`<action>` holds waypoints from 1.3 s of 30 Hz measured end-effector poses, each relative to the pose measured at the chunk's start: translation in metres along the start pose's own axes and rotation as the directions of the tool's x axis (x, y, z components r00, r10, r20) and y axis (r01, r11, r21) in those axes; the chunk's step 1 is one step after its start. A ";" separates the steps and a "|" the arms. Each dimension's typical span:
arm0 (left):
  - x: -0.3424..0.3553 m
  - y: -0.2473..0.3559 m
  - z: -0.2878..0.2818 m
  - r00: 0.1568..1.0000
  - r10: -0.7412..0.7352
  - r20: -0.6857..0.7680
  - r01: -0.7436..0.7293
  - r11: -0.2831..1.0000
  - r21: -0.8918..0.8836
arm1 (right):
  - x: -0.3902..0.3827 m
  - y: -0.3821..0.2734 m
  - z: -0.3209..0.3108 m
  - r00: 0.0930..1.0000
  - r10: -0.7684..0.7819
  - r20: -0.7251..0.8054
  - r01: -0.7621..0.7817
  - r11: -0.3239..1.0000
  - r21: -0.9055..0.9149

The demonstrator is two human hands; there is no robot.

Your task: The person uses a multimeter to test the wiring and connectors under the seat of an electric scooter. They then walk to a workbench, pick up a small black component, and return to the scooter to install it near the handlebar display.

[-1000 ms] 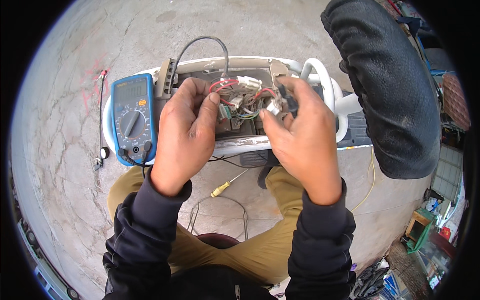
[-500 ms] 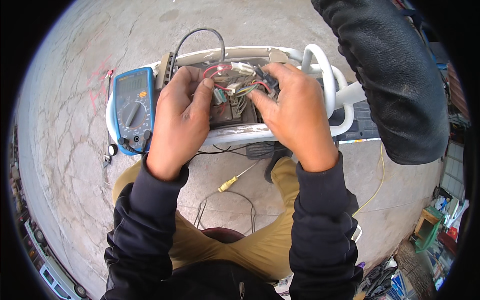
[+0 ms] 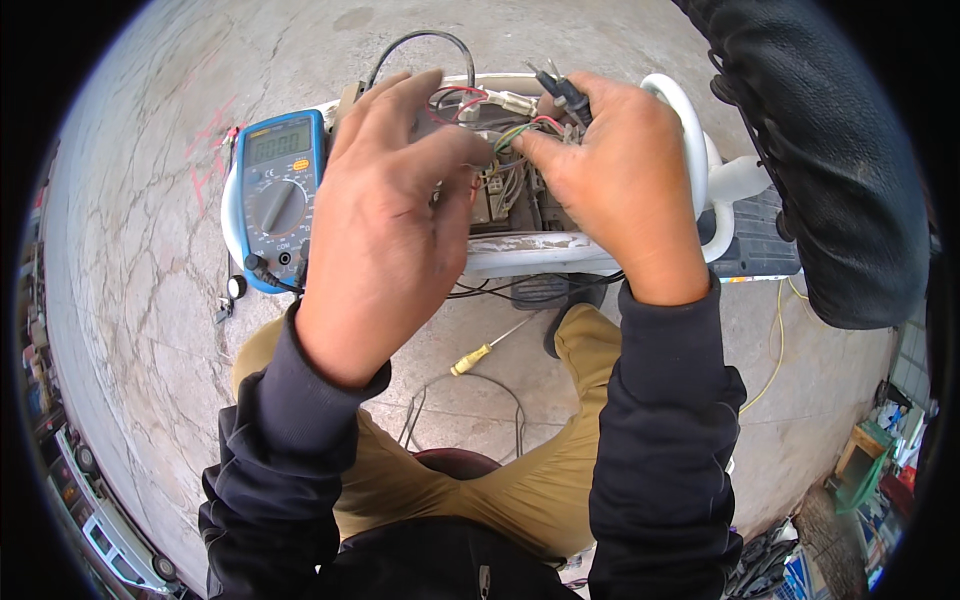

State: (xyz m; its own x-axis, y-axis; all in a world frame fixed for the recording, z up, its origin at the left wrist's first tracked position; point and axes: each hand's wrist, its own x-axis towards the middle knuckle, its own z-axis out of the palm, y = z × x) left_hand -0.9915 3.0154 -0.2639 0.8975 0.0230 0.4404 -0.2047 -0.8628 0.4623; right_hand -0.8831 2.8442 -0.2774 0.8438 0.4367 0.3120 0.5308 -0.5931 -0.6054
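Observation:
My right hand [image 3: 625,165] is closed, pinching a bundle of coloured wires [image 3: 512,138] between thumb and fingers. Two black-sleeved terminals [image 3: 562,92] with bare metal tips stick up from the same grip. My left hand [image 3: 390,215] hovers over the wiring, fingers apart and slightly blurred, with nothing visible in it. Beyond its fingertips are a white plug connector [image 3: 512,101] and looped red wires [image 3: 450,92]. More connectors and wires sit in the open compartment of the white tubular frame [image 3: 520,250]; my left hand hides part of it.
A blue multimeter [image 3: 278,200] leans at the frame's left end, its display lit. A black cable [image 3: 420,36] arches behind. On the right looms a black padded cover [image 3: 830,170]. A yellow-handled screwdriver [image 3: 472,360] lies on the concrete between my legs.
My left hand has let go of the wires, opened, and moved up and right over them. My right hand still grips the bundle, with the black terminals now standing up more visibly.

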 end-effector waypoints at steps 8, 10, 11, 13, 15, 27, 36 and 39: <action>0.010 -0.002 0.014 0.993 0.014 0.121 -0.029 0.992 0.122 | 0.021 0.004 0.002 0.995 0.079 0.067 -0.078 0.997 -0.025; 0.010 -0.003 0.019 0.996 0.047 0.074 -0.059 0.983 0.175 | 0.023 0.004 0.003 0.987 0.125 0.099 -0.123 0.992 -0.024; 0.010 -0.003 0.021 0.997 0.060 0.055 -0.070 0.975 0.209 | 0.024 0.004 0.003 0.988 0.119 0.102 -0.116 0.993 -0.036; 0.006 -0.001 0.023 0.996 0.030 0.083 -0.052 0.960 0.276 | 0.025 0.004 0.004 0.985 0.122 0.120 -0.120 0.993 -0.026; 0.003 -0.001 0.024 0.997 0.010 0.081 -0.034 0.955 0.295 | 0.026 0.005 0.004 0.982 0.129 0.135 -0.128 0.992 -0.019; -0.005 -0.007 0.026 0.998 -0.063 -0.012 0.063 0.997 0.052 | 0.005 0.007 -0.008 0.989 0.060 0.135 -0.059 0.998 -0.017; -0.007 -0.011 0.026 0.995 -0.093 -0.023 0.093 0.996 -0.007 | -0.024 -0.024 -0.028 0.980 0.184 0.076 -0.187 0.982 0.040; -0.008 -0.013 0.027 0.991 -0.132 -0.029 0.129 0.988 -0.082 | -0.033 -0.030 -0.029 0.951 0.309 0.019 -0.310 0.948 0.077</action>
State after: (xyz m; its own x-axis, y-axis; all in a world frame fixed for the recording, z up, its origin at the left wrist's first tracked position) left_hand -0.9850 3.0125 -0.2941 0.9048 0.1514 0.3980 -0.1185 -0.8082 0.5769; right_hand -0.9245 2.8279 -0.2484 0.9649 0.2449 0.0951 0.2354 -0.6450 -0.7270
